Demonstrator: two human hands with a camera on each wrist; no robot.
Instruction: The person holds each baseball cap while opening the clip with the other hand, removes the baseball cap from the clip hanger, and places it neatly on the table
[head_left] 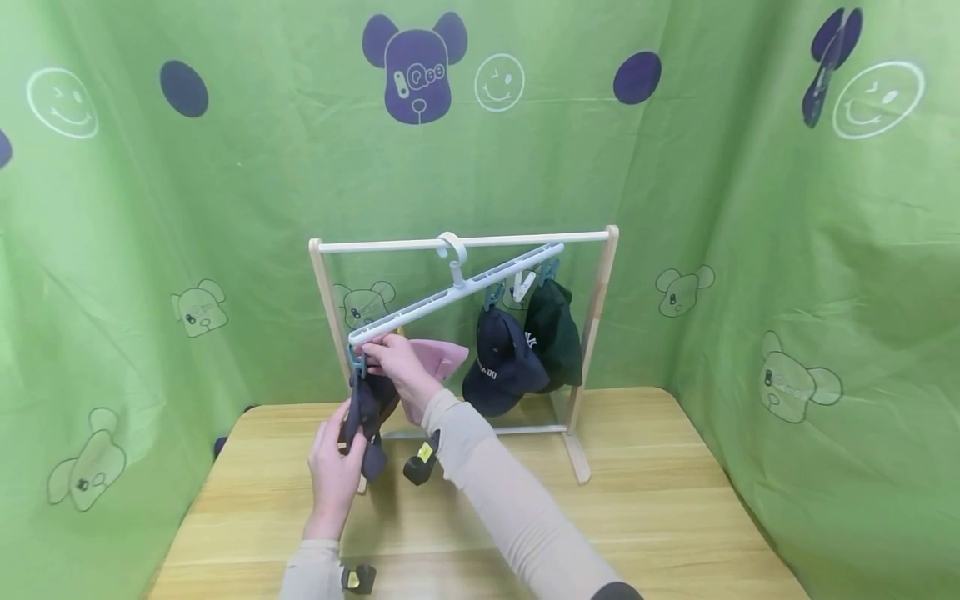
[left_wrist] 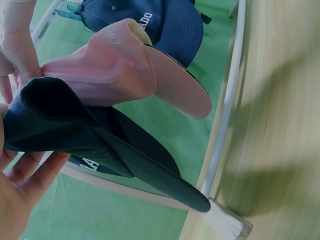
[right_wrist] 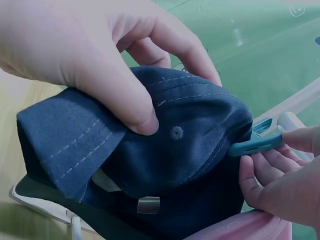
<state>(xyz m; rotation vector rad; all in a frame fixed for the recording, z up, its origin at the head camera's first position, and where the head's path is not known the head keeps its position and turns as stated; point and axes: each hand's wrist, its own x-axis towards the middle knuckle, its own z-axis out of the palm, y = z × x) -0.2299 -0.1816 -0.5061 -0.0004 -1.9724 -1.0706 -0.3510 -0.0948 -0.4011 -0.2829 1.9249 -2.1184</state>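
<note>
My left hand [head_left: 336, 467] grips a dark navy cap [right_wrist: 190, 125] at the left end of the hanger, thumb on one side and fingers on the other. A teal clothespin [right_wrist: 257, 143] is at the cap's edge, and my right hand [head_left: 405, 367] pinches it; whether its jaws bite the cloth I cannot tell. The pale blue hanger [head_left: 457, 293] hooks over the rack bar and tilts, left end low. Beside the right hand hangs a pink cap [left_wrist: 110, 65]. A dark brim [left_wrist: 145, 145], with white lettering near it, shows behind the held cap.
Toward the hanger's raised right end hang a navy lettered cap [head_left: 498, 354] and a dark green cap [head_left: 555, 333]. A white clothespin [head_left: 522, 286] hangs between their clips. The rack's wooden post [head_left: 596, 321] stands right of them, on the wooden table [head_left: 660, 500].
</note>
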